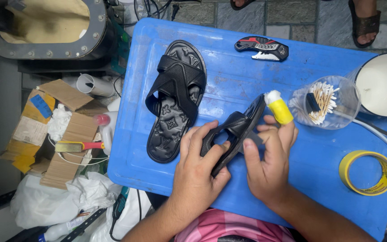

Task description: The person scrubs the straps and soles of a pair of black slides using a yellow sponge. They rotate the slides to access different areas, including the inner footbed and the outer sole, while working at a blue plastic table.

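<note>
Both sandals (175, 101) (234, 130) are black, with an embossed pattern on the flat one's sole. The table (247, 76) is blue, the tape (367, 172) yellow.

My head camera looks almost straight down, close over the blue table (256, 58). Its far edge (towards the stone floor) runs along the picture's top.

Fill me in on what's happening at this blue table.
A person's left hand holds a black sandal on its edge over the blue table. The right hand, a yellow-wrapped finger tipped with white, rubs the sandal's edge. A second sandal lies flat nearby, with a cup of cotton swabs, tape roll and utility knife.
</note>
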